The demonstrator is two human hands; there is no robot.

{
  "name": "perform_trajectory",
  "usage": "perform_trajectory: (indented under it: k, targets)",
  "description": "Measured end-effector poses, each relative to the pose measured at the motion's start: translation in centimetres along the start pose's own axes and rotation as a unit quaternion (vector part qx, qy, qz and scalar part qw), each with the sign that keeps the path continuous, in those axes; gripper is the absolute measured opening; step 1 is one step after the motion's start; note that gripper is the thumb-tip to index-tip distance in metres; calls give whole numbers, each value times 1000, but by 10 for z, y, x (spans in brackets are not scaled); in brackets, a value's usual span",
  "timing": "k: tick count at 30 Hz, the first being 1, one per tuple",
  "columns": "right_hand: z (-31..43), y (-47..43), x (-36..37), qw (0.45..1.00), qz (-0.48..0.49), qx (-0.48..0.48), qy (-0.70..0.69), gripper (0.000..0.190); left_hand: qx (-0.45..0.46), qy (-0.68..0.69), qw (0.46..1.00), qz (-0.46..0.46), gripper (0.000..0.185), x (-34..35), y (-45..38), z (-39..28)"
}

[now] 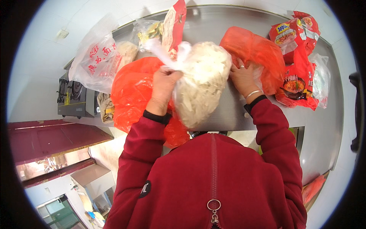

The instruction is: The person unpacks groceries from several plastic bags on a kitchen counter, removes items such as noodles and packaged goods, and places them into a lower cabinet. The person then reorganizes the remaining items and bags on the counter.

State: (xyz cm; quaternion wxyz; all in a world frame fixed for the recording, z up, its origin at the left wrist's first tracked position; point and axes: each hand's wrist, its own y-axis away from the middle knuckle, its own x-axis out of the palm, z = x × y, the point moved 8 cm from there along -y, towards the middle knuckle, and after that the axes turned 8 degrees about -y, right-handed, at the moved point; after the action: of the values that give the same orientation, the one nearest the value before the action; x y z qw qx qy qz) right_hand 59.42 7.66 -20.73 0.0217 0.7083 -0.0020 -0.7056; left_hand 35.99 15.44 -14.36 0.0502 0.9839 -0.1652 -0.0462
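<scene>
My left hand (pixel 164 86) is closed on the gathered neck of a clear plastic bag (pixel 203 83) full of pale, flat pieces of food. This bag hangs or leans before me at the counter's front edge. A red plastic bag (pixel 133 91) lies beside and partly behind my left forearm. My right hand (pixel 243 74), with a ring and a bracelet, reaches to the right of the clear bag, its fingertips at a second red plastic bag (pixel 251 48). Whether those fingers grip the red film cannot be told.
The stainless steel counter (pixel 311 126) carries red instant noodle packages (pixel 297 83) at right. A white printed plastic bag (pixel 94 60), a red and beige packet (pixel 173 25) and a cloth (pixel 105 107) are at left. A black gas stove (pixel 75 98) stands at far left.
</scene>
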Motion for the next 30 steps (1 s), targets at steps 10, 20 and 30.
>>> perform_trajectory:
  k: [10, 20, 30]
  targets:
    - [-4, 35, -90, 898, -189, -17, -397, 16, 32, -60, 993, 99, 22, 43, 14, 39]
    - [59, -9, -70, 787, -119, -29, -604, 18, 208, -258, 942, 39, 20, 34, 30, 10]
    - [47, -20, -57, 644, -84, 77, -756, 15, 146, -158, 976, 41, 10, 33, 32, -7]
